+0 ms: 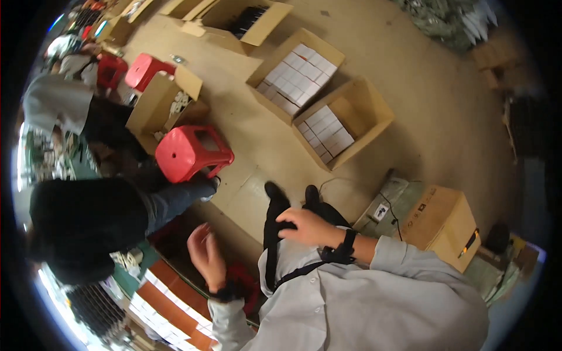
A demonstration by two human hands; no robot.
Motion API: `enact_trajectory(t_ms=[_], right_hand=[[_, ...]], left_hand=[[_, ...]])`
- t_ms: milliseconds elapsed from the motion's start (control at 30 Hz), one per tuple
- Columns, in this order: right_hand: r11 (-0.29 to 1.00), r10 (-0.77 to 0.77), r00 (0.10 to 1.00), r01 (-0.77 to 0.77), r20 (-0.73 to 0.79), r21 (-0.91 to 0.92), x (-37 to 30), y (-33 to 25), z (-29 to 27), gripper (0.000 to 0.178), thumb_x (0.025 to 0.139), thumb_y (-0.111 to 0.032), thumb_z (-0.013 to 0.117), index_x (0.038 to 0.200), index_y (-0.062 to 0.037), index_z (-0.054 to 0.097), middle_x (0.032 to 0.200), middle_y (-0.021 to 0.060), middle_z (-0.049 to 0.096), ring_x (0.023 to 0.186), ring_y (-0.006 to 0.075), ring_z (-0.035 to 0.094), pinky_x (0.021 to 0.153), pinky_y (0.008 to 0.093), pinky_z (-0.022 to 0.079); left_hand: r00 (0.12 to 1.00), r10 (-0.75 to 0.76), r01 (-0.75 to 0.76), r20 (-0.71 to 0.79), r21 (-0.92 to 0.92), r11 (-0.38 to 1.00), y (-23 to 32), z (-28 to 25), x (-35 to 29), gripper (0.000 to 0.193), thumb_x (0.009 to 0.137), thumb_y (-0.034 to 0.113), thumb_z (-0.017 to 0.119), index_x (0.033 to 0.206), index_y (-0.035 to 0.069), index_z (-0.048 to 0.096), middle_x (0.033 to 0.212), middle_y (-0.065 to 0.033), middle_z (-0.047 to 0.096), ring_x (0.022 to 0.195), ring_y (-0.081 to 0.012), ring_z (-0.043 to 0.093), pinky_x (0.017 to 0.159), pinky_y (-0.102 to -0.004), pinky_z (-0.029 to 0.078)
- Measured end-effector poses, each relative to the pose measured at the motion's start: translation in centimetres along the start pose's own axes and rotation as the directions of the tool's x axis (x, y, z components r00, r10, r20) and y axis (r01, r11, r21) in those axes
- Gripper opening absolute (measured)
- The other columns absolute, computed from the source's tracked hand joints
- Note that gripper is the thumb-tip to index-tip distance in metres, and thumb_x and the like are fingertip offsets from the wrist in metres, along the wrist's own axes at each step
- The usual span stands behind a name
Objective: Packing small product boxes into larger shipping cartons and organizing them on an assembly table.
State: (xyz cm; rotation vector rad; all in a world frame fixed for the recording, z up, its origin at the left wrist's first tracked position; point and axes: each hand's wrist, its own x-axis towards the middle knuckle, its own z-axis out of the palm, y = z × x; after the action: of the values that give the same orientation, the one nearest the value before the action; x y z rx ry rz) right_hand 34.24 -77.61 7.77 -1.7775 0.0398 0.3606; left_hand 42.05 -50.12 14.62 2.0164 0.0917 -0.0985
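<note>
My left hand (207,257) is raised beside the workbench with its fingers loosely stretched and nothing in them. Below and to its left, small white boxes (153,316) lie in rows on a reddish-brown surface (175,291). In front of my body, my right hand (307,227) hovers over my thighs. Its fingers are apart, slightly bent and slightly blurred, and it holds nothing. Dark straps with a small device circle both wrists. A red stool (178,155) stands ahead of my left hand.
Two open cartons (328,50) (374,126) filled with small white boxes stand on the floor ahead. A closed brown carton (436,225) with an orange-and-black cutter (468,244) is at my right. People in black (82,222) and grey (55,102) work at the left. More open cartons (263,26) lie beyond.
</note>
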Motion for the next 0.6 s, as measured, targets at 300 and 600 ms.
enact_trajectory(t_ms=[300, 600], right_hand=[[0.431, 0.826, 0.44, -0.088, -0.353, 0.898, 9.7, 27.8, -15.4, 0.028, 0.097, -0.027, 0.065, 0.11, -0.0019, 0.067, 0.097, 0.0026, 0.066, 0.088, 0.0162, 0.059, 0.079, 0.0325, 0.047], [0.322, 0.859, -0.159, -0.571, -0.486, 0.755, 14.1, 72.0, -16.6, 0.056, 0.087, -0.042, 0.075, 0.122, 0.0011, 0.064, 0.117, 0.0158, 0.069, 0.108, 0.0299, 0.062, 0.093, 0.0418, 0.047]], left_hand=[[0.641, 0.024, -0.245, 0.768, 0.175, 0.953, -13.9, 46.3, 21.9, 0.048, 0.089, 0.026, 0.072, 0.129, 0.0, 0.061, 0.122, -0.0228, 0.064, 0.116, -0.0398, 0.061, 0.103, -0.0438, 0.048], [0.468, -0.168, -0.619, 0.868, 0.457, 0.638, -33.5, 79.2, 26.3, 0.084, 0.09, 0.033, 0.069, 0.153, -0.008, 0.032, 0.157, -0.0342, 0.033, 0.146, -0.047, 0.032, 0.123, -0.0475, 0.026]])
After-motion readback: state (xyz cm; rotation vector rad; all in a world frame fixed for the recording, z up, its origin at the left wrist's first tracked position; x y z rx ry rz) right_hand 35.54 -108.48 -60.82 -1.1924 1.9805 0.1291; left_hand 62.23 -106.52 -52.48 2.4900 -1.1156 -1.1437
